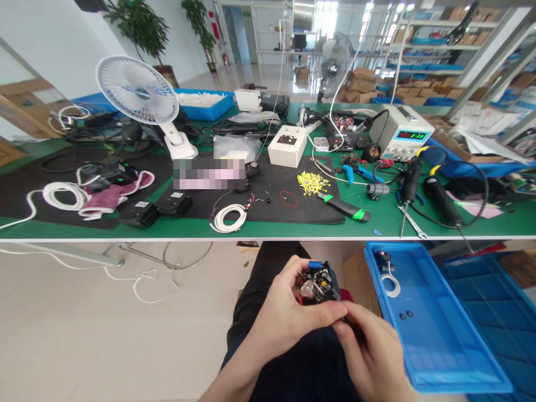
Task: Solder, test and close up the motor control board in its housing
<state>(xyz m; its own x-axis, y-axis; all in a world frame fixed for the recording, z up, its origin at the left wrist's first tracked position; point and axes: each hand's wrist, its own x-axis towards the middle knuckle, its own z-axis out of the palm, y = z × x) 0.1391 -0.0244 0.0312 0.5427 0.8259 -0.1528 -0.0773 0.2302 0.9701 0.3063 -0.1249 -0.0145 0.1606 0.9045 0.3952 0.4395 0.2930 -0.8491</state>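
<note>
Nearest the camera, the bare left hand [288,307] reaches up from the lower edge, where its forearm is cut off. Its fingers curl behind a small open black plastic housing packed with wires and parts [322,282], and its thumb lies straight across the near side, pointing right, gripping it. Most of those fingers and the housing's underside are hidden; the crowded innards are hard to make out beyond a blue cylinder [315,264] and a clear rounded piece [307,288]. The housing is above the person's lap, in front of the green tabletop [288,231]. To its right, the bare right hand [372,346], cut off at the wrist, bends inward with thumb and forefinger drawn close beside the left thumb's tip; what they pinch, if anything, I cannot tell.

Along the table lie a pinkish-purple cloth [100,202], two black boxes [139,214], a pixelated patch concealing whatever is behind it, a coiled white cable [240,220], a heap of small yellow pieces [312,183] and a black-and-green knife [345,208]. Below, at right, a blue plastic tray [435,340] holds a white coil [391,286] and two small dark pieces.
</note>
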